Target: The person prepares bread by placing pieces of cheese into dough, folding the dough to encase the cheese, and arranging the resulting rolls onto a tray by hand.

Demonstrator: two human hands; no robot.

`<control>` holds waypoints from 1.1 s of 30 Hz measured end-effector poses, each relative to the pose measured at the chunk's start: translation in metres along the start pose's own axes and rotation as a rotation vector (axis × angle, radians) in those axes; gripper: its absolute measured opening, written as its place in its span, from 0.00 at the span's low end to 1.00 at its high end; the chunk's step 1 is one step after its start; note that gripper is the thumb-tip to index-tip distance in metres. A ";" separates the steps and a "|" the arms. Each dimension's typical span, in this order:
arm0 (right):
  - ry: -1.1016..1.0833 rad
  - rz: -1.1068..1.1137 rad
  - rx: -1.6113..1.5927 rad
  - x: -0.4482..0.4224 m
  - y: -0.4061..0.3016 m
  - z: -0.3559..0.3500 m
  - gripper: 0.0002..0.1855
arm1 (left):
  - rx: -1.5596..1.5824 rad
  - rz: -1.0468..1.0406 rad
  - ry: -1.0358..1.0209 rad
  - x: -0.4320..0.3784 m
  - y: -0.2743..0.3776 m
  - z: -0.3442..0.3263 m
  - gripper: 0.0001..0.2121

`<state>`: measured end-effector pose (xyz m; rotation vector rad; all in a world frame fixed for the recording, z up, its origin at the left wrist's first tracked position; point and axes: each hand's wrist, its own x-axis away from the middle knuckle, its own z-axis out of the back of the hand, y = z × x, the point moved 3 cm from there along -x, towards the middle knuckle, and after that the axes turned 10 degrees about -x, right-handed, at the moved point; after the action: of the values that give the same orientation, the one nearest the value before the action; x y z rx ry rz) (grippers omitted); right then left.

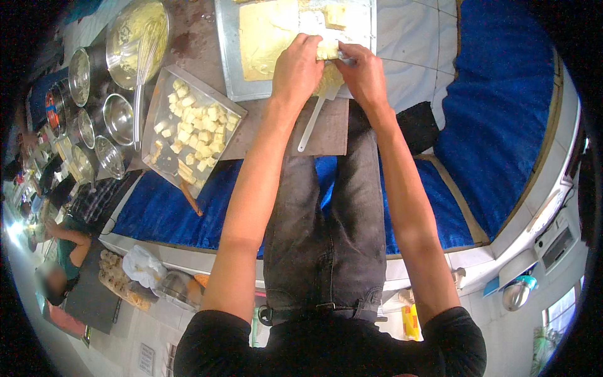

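Observation:
Between my left hand (299, 67) and my right hand (363, 70) is a small pale-yellow piece of cake (328, 50), gripped by the fingertips at its two ends. Both hands are over the right part of a metal baking tray (227, 56). On the tray's left lies a flat cake sheet (268, 40) spread with yellow cream. A separate thick cake piece (335, 17) sits farther back. Just below my hands, a white spatula (312, 125) rests with its blade by a creamy yellow patch, its handle towards me. My left hand partly hides the cake sheet.
To the left, a square metal pan (155, 110) holds many cake cubes (202, 125); a brown handle (191, 200) juts over its near edge. A whisk (140, 94) leans in a cream-smeared bowl (123, 52), near several steel bowls (118, 118). Another person (70, 240) is at far left.

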<state>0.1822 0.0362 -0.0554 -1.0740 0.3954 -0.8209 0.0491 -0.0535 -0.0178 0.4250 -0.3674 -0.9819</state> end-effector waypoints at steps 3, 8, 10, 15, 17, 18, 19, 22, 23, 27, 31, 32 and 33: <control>0.008 0.014 0.001 0.001 -0.003 -0.002 0.23 | -0.006 -0.023 -0.004 0.000 0.000 0.001 0.20; 0.001 -0.042 0.011 0.002 -0.006 -0.004 0.24 | -0.010 -0.026 -0.025 -0.002 -0.003 0.001 0.20; 0.011 -0.062 -0.006 0.003 -0.010 -0.004 0.24 | -0.032 -0.046 0.010 0.000 -0.004 0.003 0.21; 0.046 -0.085 0.004 0.005 -0.007 0.003 0.26 | -0.011 -0.006 -0.005 0.002 -0.002 0.005 0.22; 0.054 -0.147 -0.032 0.006 -0.005 0.002 0.22 | -0.010 0.000 -0.013 0.003 -0.005 0.005 0.22; 0.055 -0.147 -0.034 0.007 -0.005 0.001 0.22 | -0.018 -0.020 -0.007 0.003 -0.006 0.005 0.23; 0.067 -0.142 -0.031 0.008 -0.005 0.000 0.20 | -0.026 -0.041 -0.002 0.003 -0.007 0.004 0.24; 0.059 -0.180 -0.015 0.010 -0.008 0.001 0.18 | -0.027 0.041 0.045 0.008 -0.002 0.003 0.23; 0.038 -0.222 -0.002 0.011 -0.008 0.001 0.17 | -0.026 0.040 0.044 0.011 0.001 0.003 0.23; 0.062 -0.199 -0.036 0.014 -0.015 0.000 0.17 | 0.047 0.109 0.067 0.018 0.003 0.001 0.21; 0.072 -0.193 -0.020 0.016 -0.016 -0.001 0.17 | 0.126 0.181 0.065 0.024 0.007 -0.004 0.19; 0.078 -0.205 -0.022 0.017 -0.015 -0.002 0.16 | 0.127 0.180 0.065 0.025 0.010 -0.005 0.19; 0.078 -0.205 -0.021 0.017 -0.013 -0.002 0.16 | 0.153 0.198 0.084 0.027 0.011 -0.006 0.18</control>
<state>0.1870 0.0193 -0.0425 -1.1167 0.3642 -1.0453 0.0735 -0.0697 -0.0145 0.5560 -0.4023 -0.7437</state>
